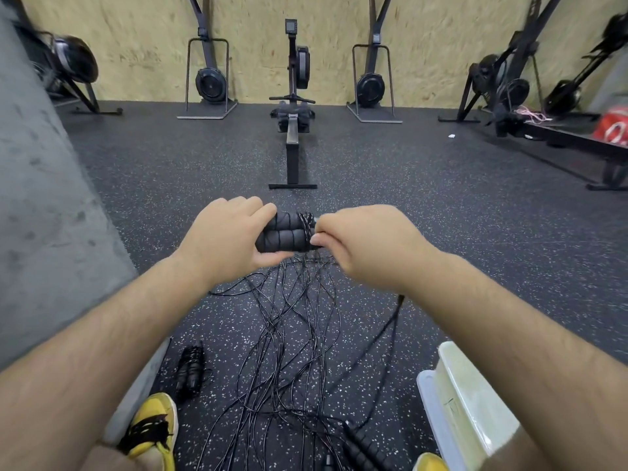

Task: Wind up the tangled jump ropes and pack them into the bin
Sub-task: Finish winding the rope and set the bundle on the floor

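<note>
The left hand grips paired foam handles, the right hand pinches cord at their 3 o'clock end; tangled cords hanging toward 6 o'clock may snag the winding.

a gym: rowing machine, ski ergs & speckled rubber floor.

One wide-angle camera sits on the person's head, facing forward and tilted down, so both forearms run in from the bottom corners. The left hand and right hand hold a jump rope just above frame centre, near the lens. The speckled rubber floor stretches toward 12 o'clock, where a rowing machine stands well off before an OSB wall. A yellow shoe at 7 o'clock lies almost straight below.
</note>
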A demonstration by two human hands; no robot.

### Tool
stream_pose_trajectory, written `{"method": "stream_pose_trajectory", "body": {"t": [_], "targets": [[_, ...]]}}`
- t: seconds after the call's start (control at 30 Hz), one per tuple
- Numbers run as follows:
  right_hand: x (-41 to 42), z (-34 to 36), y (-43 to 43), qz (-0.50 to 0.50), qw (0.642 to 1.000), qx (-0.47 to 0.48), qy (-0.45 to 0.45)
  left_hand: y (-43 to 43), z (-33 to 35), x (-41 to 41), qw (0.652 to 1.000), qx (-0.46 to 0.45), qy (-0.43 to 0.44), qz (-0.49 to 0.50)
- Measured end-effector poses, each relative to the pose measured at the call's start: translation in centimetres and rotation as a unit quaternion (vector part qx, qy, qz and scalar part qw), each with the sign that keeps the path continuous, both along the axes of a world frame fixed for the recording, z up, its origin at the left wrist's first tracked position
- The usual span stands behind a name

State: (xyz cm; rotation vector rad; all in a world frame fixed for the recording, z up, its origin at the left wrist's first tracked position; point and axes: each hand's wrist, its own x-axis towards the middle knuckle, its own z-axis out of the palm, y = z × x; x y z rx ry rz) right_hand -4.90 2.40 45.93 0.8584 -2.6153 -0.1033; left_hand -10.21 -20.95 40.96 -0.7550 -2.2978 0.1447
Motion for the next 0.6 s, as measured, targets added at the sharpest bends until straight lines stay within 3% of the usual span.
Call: {"method": "stream_pose_trajectory", "body": {"t": [0.3, 0.43, 0.53, 0.6], "targets": [[-4.2, -0.7, 3.0, 0.036, 0.995, -0.083, -0.045, 1.4, -0.4, 1.5, 0.990, -0.011, -0.068, -0.119], [-5.3, -1.5, 3.9, 0.048, 0.979, -0.170, -0.099, 2.2, 0.5, 3.0, 0.984, 0.017, -0.088, -0.155], [-5.2, -2.5, 3.3, 0.060, 0.951, -0.264, -0.148, 2.7, 1.2, 3.8, 0.978, 0.079, -0.105, -0.162], [-4.4, -3.2, 2.4, 0.072, 0.892, -0.368, -0.251, 2.9, 1.5, 4.0, 0.975, 0.114, -0.105, -0.160]]}}
